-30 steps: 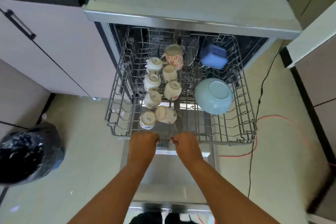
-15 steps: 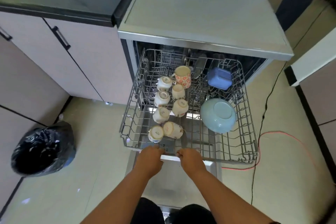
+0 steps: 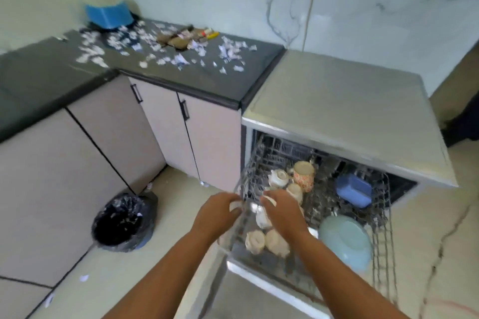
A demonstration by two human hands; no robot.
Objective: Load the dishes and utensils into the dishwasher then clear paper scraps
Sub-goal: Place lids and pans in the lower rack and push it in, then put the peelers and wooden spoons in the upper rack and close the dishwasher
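Cups (image 3: pixel 255 241) blurred, some hidden behind right hand (image 3: pixel 282 212) — grip unclear

- Soft, even light filled the scene, and shadows were faint.
- Motion blur smeared the left hand (image 3: pixel 217 211), the right hand (image 3: pixel 283 208) and the rack (image 3: pixel 381 248) beneath them.
- Far from the hands, straight edges bowed.

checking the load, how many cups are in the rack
6 in view: a floral mug at the rack's back, two white cups beside it, one between the left hand and right hand, two at the front; the hands may hide more.
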